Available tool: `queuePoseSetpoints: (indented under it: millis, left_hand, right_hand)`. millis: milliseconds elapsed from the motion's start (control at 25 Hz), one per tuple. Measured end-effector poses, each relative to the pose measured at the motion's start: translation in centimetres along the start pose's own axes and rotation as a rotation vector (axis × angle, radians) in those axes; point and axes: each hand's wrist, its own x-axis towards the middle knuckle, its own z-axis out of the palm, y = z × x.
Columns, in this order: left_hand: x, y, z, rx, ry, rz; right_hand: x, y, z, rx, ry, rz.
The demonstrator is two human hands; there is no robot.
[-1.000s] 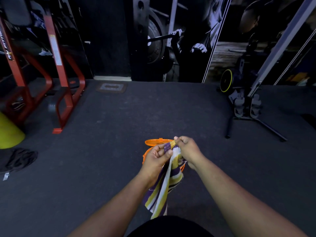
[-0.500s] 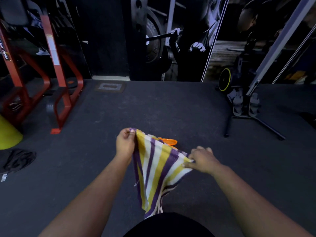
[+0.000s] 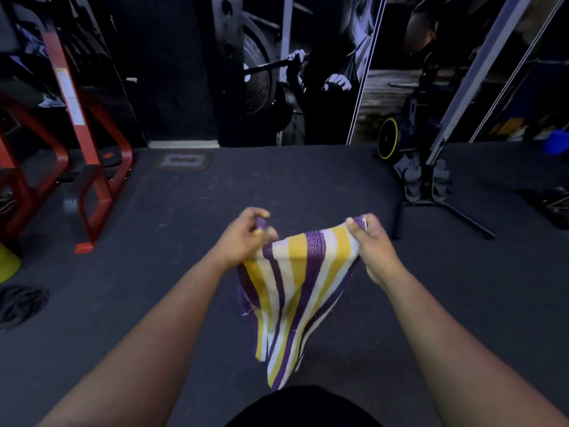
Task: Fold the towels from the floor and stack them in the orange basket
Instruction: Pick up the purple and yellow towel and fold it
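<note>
I look down from the head camera at two bare forearms reaching out over a dark grey rubber gym floor. Between the hands hangs a woven cloth towel with purple, yellow and white stripes, held up in the air above the floor in the middle of the view. My left hand has its fingers curled round one upper corner of the towel, bunching the cloth there. My right hand pinches the other upper corner between thumb and fingers. The top edge of the towel stretches between the two hands, and the rest drapes down to a loose point near the dark clothing at the bottom edge of the view. The stripes run from the top edge downward.

To the left stands a red steel rack frame with its feet on the floor. A crumpled black cloth lies on the floor at the far left, and a yellow-green rounded object, cut off by the edge, sits just above it. At the right, an exercise machine with a yellow-rimmed black wheel stands well apart from the hands.
</note>
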Motion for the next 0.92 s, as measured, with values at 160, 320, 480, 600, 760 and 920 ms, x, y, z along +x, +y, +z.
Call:
queuePoseSetpoints:
  millis: [160, 320, 480, 600, 760, 920]
  left_hand:
    - [1.2, 3.2, -0.4, 1.182, -0.431, 0.055]
    - [1.5, 3.4, -1.9, 0.302, -0.152, -0.111]
    - [0.5, 5.1, -1.4, -0.608, 0.046, -0.149]
    - [0.9, 6.7, -2.0, -1.072, -0.038, -0.065]
    - [-1.7, 4.1, -0.5, -0.622, -0.279, -0.070]
    - [-2.7, 2.3, 2.2, -0.592, -0.205, -0.202]
  right_hand:
    - [0.0, -0.9, -0.7, -1.059, -0.460, -0.076]
    - [0.0, -0.4, -0.8, -0.839, -0.306, -0.017]
    - [-0.5, -2.0, -0.8, 0.339, -0.154, 0.140]
    - [-0.4, -4.2, 0.8, 0.556, -0.151, 0.166]
    - [0.4, -6.9, 1.9, 0.617, -0.177, 0.158]
    - [1.5, -6.7, 0.7, 0.723, -0.075, 0.192]
